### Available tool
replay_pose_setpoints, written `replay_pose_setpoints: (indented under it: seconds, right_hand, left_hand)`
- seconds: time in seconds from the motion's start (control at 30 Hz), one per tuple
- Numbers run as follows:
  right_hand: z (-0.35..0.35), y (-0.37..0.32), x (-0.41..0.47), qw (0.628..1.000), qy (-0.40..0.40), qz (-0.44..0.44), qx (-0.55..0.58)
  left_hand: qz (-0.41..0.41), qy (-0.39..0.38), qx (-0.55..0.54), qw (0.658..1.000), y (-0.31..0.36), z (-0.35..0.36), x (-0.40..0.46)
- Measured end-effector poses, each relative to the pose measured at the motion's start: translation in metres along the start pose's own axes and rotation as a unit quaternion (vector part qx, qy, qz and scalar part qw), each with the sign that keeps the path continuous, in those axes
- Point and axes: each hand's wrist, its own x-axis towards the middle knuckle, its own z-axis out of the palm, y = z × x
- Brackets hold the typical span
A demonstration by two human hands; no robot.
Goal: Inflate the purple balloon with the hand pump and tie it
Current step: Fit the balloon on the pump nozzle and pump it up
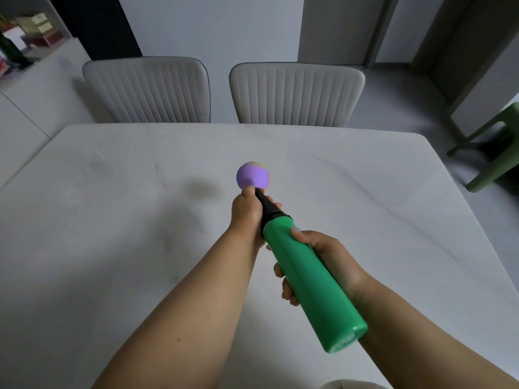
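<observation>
- Left hand [247,211]: closed around the black tapered plastic nozzle [266,206] of the pump, with the thumb tip pressed at the point where the balloon's neck meets the nozzle tip.
- Right hand [323,259]: wrapped around the green cylindrical plastic hand pump [311,282] at mid-barrel, thumb lying on top, fingertips showing on the barrel's left side.
- Pump orientation: held above the table, nozzle pointing to the far side, flat green end cap nearest the camera, at lower right.
- Small round purple rubber balloon [252,176]: seated on the nozzle tip, just beyond the left hand, partly inflated (faint yellow and blue print shows on its far surface). It hangs over the middle of the table, clear of the surface.
- White marble-patterned table top [112,192]: a soft shadow lies to the left of the balloon.
- Two beige ribbed upholstered chairs [295,94]: side by side at the far edge.
- Green plastic stool [494,153]: on the floor at far right.
</observation>
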Motion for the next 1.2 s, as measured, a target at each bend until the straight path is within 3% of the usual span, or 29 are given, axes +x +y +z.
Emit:
replay_pose_setpoints:
  seconds: [0.23,0.57,0.8,1.03,1.2]
  right_hand:
    - [-0.008,0.019,-0.019,0.999,-0.042,0.033,0.005]
    - [-0.002,0.002,0.0,1.0,-0.001,-0.007,0.017]
    - [-0.013,0.022,-0.021,0.998,-0.057,0.005,0.038]
    - [-0.015,-0.011,-0.003,1.0,-0.016,-0.005,0.009]
    - [-0.029,-0.011,-0.007,0.997,-0.076,0.005,0.019]
  left_hand:
    - [0.014,0.023,-0.035,0.999,0.019,-0.01,0.013]
    - [0.005,-0.022,0.012,1.0,-0.003,0.005,-0.001]
    - [0.008,0.011,-0.028,1.0,0.009,-0.003,0.009]
    - [0.011,-0.03,-0.002,0.999,-0.004,0.017,-0.004]
    - [0.023,-0.018,-0.049,0.998,0.009,0.014,0.003]
